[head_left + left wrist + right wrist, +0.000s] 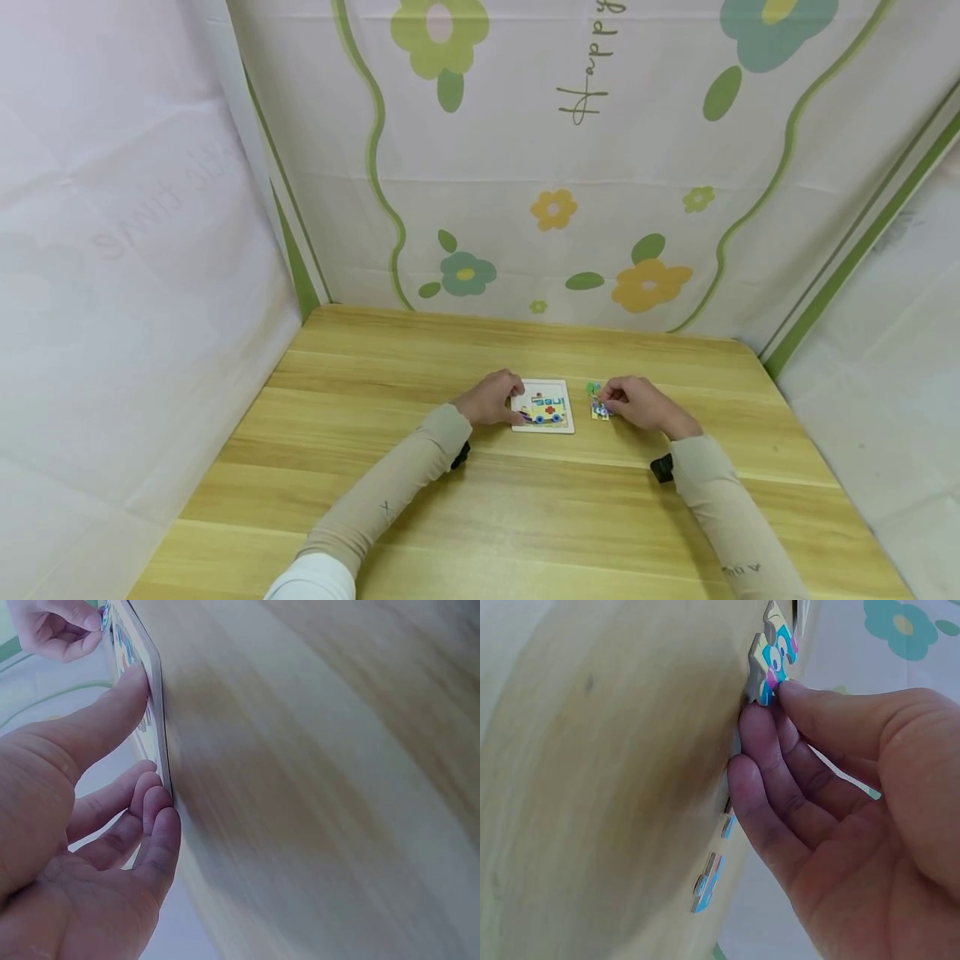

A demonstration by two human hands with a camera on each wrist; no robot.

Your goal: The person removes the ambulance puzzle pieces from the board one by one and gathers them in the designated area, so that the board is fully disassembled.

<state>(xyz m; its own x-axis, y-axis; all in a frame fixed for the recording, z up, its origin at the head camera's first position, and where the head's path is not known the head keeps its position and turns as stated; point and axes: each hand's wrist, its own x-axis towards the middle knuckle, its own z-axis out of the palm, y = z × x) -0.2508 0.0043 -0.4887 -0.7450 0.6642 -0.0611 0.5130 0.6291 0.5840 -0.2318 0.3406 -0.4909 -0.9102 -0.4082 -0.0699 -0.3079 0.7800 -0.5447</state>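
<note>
A small square jigsaw tray (553, 388) with a pale rim lies on the table, partly filled with a yellow vehicle picture bearing a red cross. My left hand (489, 398) holds its left side, the thumb on the picture face and the bent fingers against the edge in the left wrist view. To the right of the tray, my right hand (640, 403) pinches a jigsaw piece (774, 661) between thumb and fingertips. Blue, pink and cream printing shows on that piece, which is tilted up. Its lower end is hidden by the fingers.
Loose jigsaw pieces (709, 883) lie on the wooden table (480, 517) by the right hand, one of them a green piece (593, 388). Behind the table hangs a flower-printed curtain (495, 167), with pale fabric on both sides.
</note>
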